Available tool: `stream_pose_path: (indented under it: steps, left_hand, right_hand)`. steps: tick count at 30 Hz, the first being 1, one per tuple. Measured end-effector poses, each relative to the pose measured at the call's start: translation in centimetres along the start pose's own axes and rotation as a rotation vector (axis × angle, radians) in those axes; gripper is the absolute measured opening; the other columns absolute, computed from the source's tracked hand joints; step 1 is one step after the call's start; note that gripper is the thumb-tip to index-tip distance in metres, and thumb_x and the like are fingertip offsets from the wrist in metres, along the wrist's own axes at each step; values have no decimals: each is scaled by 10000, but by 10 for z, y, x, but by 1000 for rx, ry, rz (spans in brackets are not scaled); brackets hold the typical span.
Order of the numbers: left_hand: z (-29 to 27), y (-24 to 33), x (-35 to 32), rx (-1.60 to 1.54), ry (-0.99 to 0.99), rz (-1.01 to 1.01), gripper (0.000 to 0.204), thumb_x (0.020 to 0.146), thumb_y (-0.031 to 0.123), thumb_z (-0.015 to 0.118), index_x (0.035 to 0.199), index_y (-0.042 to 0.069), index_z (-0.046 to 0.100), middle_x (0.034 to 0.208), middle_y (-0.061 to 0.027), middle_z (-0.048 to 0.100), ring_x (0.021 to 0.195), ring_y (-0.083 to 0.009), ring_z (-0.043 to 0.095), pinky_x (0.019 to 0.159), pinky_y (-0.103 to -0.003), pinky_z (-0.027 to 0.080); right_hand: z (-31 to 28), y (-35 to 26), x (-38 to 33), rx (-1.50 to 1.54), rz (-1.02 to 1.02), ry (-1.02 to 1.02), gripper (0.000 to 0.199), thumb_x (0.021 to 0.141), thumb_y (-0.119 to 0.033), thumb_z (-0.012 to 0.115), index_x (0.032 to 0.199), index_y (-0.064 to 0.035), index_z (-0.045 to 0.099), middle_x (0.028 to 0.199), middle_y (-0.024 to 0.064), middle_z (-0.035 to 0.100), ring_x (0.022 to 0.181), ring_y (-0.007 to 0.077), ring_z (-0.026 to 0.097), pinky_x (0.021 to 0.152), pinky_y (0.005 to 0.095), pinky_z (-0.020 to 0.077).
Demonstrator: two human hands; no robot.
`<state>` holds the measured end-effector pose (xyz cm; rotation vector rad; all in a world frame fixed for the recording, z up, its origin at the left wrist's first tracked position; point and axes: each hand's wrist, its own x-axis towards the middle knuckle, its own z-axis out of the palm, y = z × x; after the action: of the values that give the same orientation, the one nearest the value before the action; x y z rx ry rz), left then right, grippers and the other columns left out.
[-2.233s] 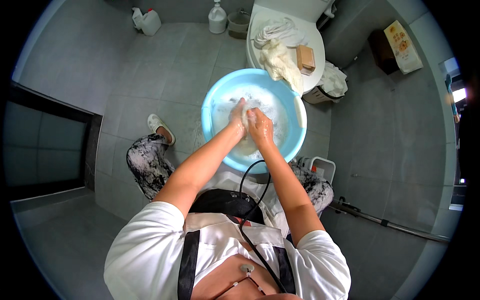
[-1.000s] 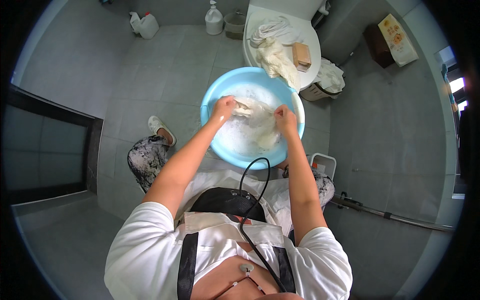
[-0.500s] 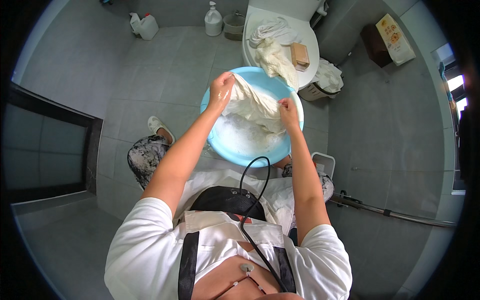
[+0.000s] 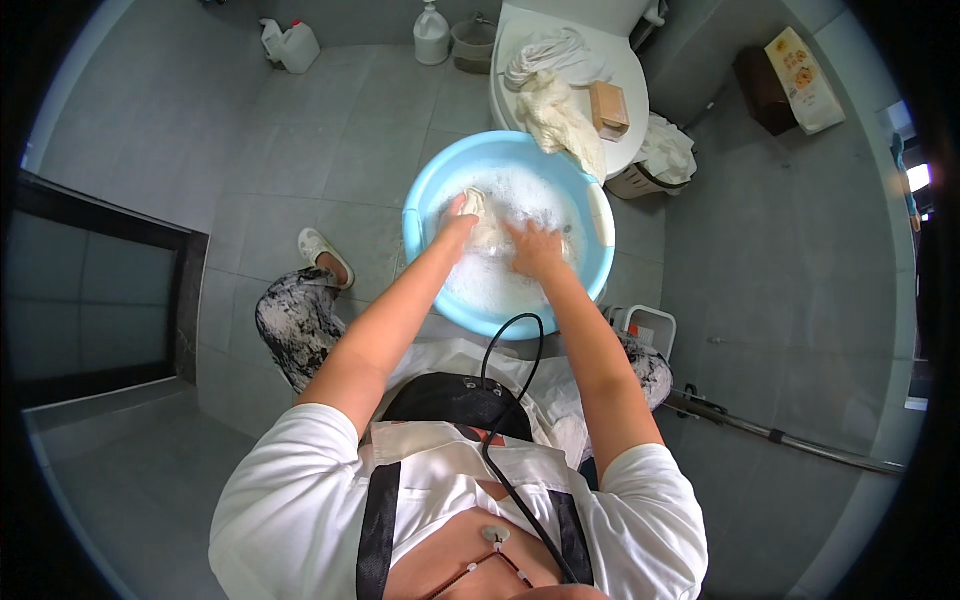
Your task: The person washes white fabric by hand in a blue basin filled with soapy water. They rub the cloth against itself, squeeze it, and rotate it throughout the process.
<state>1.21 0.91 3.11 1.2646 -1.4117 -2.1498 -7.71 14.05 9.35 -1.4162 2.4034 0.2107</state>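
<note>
A light blue basin (image 4: 424, 190) full of foamy water stands on the floor before me. My left hand (image 4: 457, 226) is inside it, closed on a bunched cream cloth (image 4: 480, 212) that pokes out of the suds. Beside it, my right hand (image 4: 536, 248) lies with fingers spread at the foam's surface, against the mostly sunken cloth. White suds (image 4: 500, 290) hide most of the cloth and the right fingertips. Over the basin's far right rim hangs a cream knitted garment (image 4: 562, 120), its other end resting on the toilet lid.
The toilet (image 4: 627, 75) behind the basin carries a white cloth (image 4: 557, 58) and a brown box (image 4: 609, 110). A laundry basket (image 4: 634, 182) with white cloth stands beside it. Along the back wall are a pump bottle (image 4: 431, 36), a small bucket (image 4: 472, 47) and white jugs (image 4: 297, 48).
Both hands have lowered the raised, stretched cream cloth into the suds and come closer together. My right hand has let go of its edge and spread its fingers.
</note>
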Motion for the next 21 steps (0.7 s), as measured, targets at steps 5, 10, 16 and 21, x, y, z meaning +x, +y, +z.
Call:
stream_pose_path:
  steps: [5, 10, 16, 21]
  left_hand:
    - [1, -11, 2, -158, 95, -209, 530, 782, 91, 501, 1281, 127, 325, 1187, -111, 443, 1041, -235, 438, 839, -362, 383]
    - [0, -16, 8, -323, 29, -341, 407, 820, 245, 489, 1184, 76, 424, 1139, -116, 483, 1023, -259, 469, 872, -400, 375]
    - [16, 14, -15, -768, -326, -400, 486, 810, 417, 495, 1143, 67, 451, 1119, -125, 496, 1055, -277, 460, 900, -439, 357]
    - [30, 39, -23, -851, -220, -270, 490, 807, 418, 508, 1143, 71, 423, 1066, -86, 483, 957, -272, 504, 832, -391, 419]
  right_hand:
    - [53, 13, 39, 3, 69, -175, 296, 786, -202, 449, 1046, -94, 541, 1027, 173, 551, 973, 269, 539, 814, 363, 423]
    - [53, 11, 43, 331, 178, 142, 348, 752, -168, 503, 1086, -67, 510, 935, 186, 581, 857, 267, 582, 754, 341, 449]
    - [-39, 3, -2, 1329, 26, 80, 543, 664, -100, 612, 1177, -70, 435, 989, 125, 555, 875, 203, 551, 772, 321, 434]
    - [-42, -8, -35, 1259, -353, 338, 522, 665, -114, 628, 1166, -122, 479, 1007, 86, 553, 870, 193, 527, 775, 328, 419]
